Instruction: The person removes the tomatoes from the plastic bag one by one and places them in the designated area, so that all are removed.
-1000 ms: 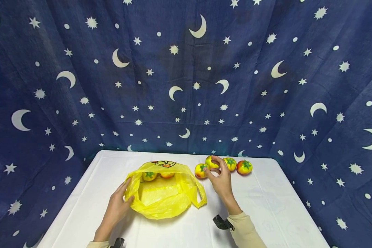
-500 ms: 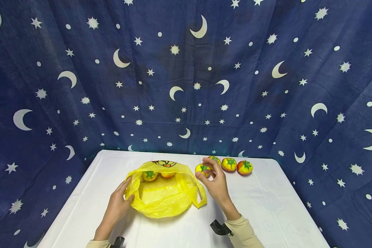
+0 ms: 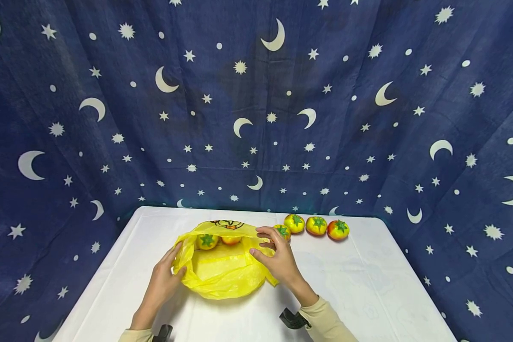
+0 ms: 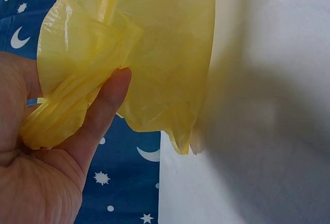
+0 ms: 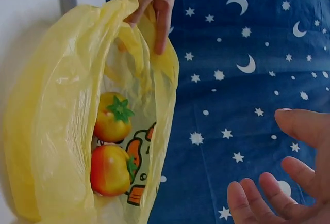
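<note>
The left hand grips the left edge of the yellow plastic bag, thumb on the near side and fingers on the far side; in the left wrist view a bunched fold of plastic is caught between thumb and fingers. The bag lies on the white tabletop, its mouth gaping toward the person

The right hand holds nothing: its fingers are gently bent, and the thumb stands well away from them. From the head it appears in front of the bag's right end; in the right wrist view it shows apart from the plastic

Inside the bag, toward the back, sit a yellow fruit with a green leafy top and, just beside it, a redder fruit

Four more such fruits stand on the tabletop to the right of the bag: one partly hidden behind the right hand's fingers, then the second, the third and the reddest, farthest right
</note>
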`<state>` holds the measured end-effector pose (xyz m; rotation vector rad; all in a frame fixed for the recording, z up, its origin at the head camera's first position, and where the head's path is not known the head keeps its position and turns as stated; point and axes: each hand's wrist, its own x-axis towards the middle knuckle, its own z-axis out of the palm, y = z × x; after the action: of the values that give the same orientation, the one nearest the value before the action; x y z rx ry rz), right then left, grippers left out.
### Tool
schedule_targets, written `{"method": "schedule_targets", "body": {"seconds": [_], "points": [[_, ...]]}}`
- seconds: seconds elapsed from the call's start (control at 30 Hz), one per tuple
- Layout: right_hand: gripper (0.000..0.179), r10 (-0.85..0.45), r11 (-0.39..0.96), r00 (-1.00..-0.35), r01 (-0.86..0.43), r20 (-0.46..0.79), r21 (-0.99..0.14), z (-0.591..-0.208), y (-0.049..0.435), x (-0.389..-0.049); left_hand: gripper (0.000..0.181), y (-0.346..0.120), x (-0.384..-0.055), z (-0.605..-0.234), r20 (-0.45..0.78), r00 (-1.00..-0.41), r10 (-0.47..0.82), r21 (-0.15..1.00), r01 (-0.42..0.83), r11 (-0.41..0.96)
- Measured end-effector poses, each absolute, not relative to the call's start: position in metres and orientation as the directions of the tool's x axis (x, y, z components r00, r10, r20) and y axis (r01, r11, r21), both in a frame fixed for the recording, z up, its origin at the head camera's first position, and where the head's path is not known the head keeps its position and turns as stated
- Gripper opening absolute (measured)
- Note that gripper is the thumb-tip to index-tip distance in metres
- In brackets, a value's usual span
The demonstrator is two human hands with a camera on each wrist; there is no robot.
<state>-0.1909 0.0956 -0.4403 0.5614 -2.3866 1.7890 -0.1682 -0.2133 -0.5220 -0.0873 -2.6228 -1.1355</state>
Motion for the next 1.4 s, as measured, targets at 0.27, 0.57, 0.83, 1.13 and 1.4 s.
{"method": "schedule_targets", "body": {"seconds": [0.27, 0.57, 0.83, 1.13, 1.4], "points": [[0.050, -0.306, 0.258, -0.911, -0.358, 0.276, -0.897, -0.469, 0.083, -0.209, 0.073, -0.212, -0.170, -0.523, 0.288, -0.956, -0.055, 0.707, 0.174, 0.685], [0.043, -0.437, 0.301, -0.869, -0.386, 0.233, -0.872, -0.477, 0.067, -0.219, 0.072, -0.211, -0.172, -0.521, 0.292, -0.955, -0.053, 0.707, 0.178, 0.684], [0.044, -0.481, 0.357, -0.859, -0.374, 0.175, -0.856, -0.484, 0.054, -0.230, 0.073, -0.210, -0.173, -0.523, 0.299, -0.953, -0.059, 0.710, 0.180, 0.680], [0.045, -0.485, 0.392, -0.869, -0.313, 0.095, -0.865, -0.500, 0.043, -0.244, 0.072, -0.210, -0.172, -0.522, 0.297, -0.953, -0.062, 0.710, 0.176, 0.682], [0.047, -0.417, 0.449, -0.901, -0.319, 0.120, -0.834, -0.512, 0.031, -0.259, 0.072, -0.211, -0.174, -0.524, 0.281, -0.958, -0.058, 0.712, 0.168, 0.682]]}}
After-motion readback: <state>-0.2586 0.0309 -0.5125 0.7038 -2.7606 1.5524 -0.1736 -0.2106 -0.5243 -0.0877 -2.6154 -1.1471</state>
